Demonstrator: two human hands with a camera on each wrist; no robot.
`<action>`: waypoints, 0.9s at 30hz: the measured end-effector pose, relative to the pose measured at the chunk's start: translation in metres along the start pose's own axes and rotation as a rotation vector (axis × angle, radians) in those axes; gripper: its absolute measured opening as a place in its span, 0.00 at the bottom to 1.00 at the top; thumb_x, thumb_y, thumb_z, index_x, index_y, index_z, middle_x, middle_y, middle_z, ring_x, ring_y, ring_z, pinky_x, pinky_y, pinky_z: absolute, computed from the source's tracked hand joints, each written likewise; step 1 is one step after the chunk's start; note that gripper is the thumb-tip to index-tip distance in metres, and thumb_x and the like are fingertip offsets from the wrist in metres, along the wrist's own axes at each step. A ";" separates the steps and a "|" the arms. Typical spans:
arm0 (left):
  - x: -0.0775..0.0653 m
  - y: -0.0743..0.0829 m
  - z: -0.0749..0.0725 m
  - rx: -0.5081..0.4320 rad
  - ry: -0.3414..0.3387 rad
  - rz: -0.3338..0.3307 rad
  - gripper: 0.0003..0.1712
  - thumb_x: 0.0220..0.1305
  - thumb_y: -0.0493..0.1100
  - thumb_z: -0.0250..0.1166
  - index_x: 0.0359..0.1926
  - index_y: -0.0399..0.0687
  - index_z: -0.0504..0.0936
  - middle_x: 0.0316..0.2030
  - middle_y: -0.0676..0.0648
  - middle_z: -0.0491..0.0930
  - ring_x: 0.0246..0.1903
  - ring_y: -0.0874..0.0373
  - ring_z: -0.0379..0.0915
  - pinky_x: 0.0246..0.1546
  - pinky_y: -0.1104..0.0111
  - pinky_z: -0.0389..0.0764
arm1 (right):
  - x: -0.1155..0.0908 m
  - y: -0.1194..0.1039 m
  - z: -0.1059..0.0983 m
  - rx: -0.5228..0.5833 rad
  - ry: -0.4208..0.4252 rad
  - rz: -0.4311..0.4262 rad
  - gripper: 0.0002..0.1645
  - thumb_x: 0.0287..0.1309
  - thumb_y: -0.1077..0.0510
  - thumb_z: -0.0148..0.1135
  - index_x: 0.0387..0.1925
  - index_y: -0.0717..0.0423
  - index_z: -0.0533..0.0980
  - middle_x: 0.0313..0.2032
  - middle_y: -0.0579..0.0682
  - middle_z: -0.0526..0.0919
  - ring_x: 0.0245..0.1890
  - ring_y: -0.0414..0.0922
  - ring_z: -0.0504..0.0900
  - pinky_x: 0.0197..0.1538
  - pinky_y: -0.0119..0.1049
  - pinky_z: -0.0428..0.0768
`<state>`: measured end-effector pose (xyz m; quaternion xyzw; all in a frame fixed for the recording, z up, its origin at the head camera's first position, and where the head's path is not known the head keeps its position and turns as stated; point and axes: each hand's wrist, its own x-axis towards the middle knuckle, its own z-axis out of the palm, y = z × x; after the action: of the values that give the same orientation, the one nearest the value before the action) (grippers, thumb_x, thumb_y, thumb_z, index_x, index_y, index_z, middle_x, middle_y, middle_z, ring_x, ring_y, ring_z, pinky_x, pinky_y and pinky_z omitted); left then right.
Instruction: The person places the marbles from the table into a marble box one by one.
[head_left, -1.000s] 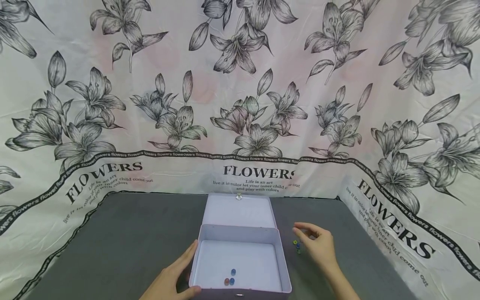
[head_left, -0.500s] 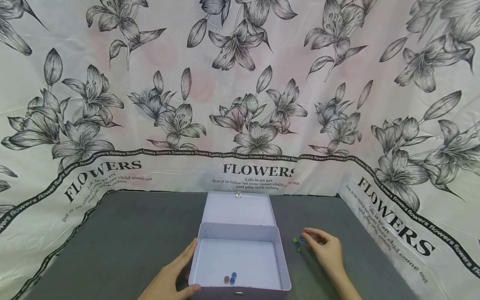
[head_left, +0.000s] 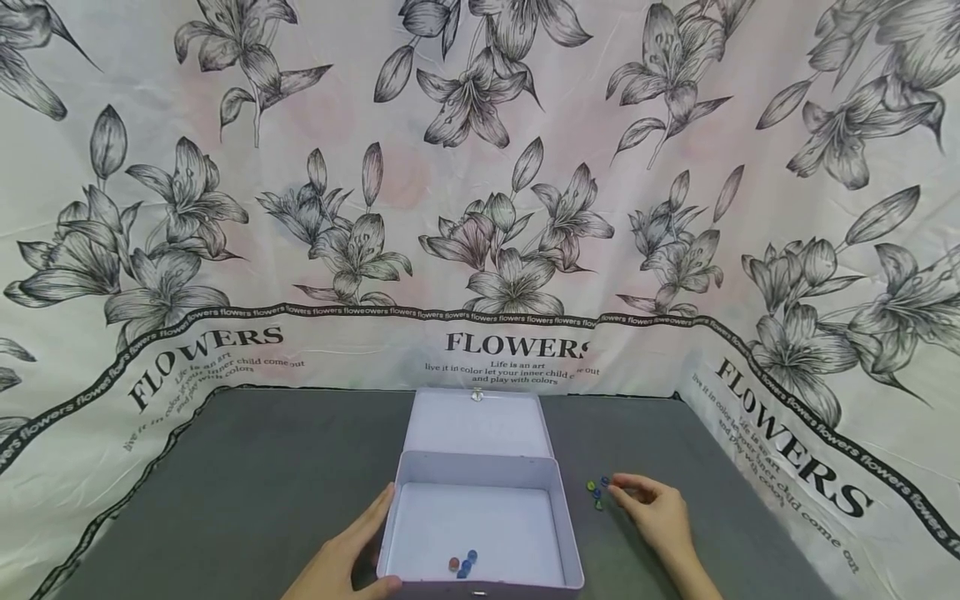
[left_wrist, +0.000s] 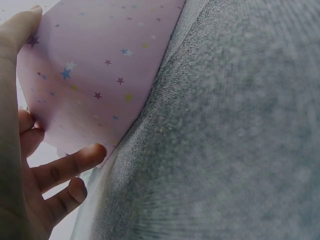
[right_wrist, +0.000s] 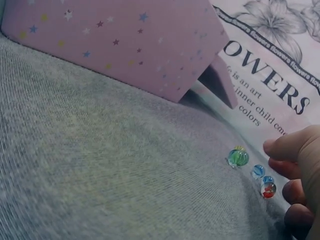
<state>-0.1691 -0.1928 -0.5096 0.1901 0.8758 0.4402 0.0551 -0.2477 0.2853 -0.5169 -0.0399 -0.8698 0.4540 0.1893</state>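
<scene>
A pale lilac box (head_left: 562, 525) with a star-printed outside stands with its lid (head_left: 476, 423) laid back. Inside lie several small glass marbles, blue marbles (head_left: 465, 567) and a reddish marble (head_left: 453, 564). My left hand (head_left: 341, 546) holds the box's front left corner, thumb at the front rim and fingers along the left side. To the right of the box, my right hand (head_left: 660, 512) is low over the cloth, loosely bent fingers beside several loose marbles. The right wrist view shows a green marble (right_wrist: 238, 157), blue marbles (right_wrist: 258, 171) and a clear-and-red marble (right_wrist: 268, 189), with no marble visible in the fingers.
Grey cloth (head_left: 300, 467) covers the table. A white curtain (head_left: 495, 167) with black lily drawings and lettering hangs behind and on both sides. The box's small metal clasp (head_left: 478, 593) is at its front edge.
My right hand has moved a little right and nearer me, uncovering a blue marble beside the green ones. Marbles inside the box have rolled slightly. My left hand keeps its place.
</scene>
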 end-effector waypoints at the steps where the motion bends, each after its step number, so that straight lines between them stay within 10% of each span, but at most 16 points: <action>1: 0.000 0.000 0.000 0.001 0.000 -0.005 0.56 0.68 0.60 0.71 0.87 0.61 0.48 0.85 0.48 0.47 0.79 0.32 0.53 0.66 0.25 0.63 | 0.000 0.001 0.000 -0.014 -0.009 -0.003 0.12 0.57 0.58 0.81 0.42 0.58 0.91 0.35 0.51 0.93 0.20 0.34 0.77 0.23 0.29 0.74; 27: 0.002 0.001 0.000 0.049 0.016 0.004 0.58 0.68 0.60 0.71 0.86 0.53 0.48 0.84 0.48 0.48 0.80 0.35 0.53 0.68 0.28 0.64 | 0.002 0.012 -0.018 -0.173 -0.052 0.049 0.14 0.55 0.58 0.83 0.43 0.57 0.91 0.36 0.51 0.93 0.23 0.34 0.82 0.29 0.28 0.79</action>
<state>-0.1707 -0.1916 -0.5091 0.1898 0.8863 0.4204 0.0426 -0.2438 0.3068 -0.5162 -0.0654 -0.9091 0.3827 0.1512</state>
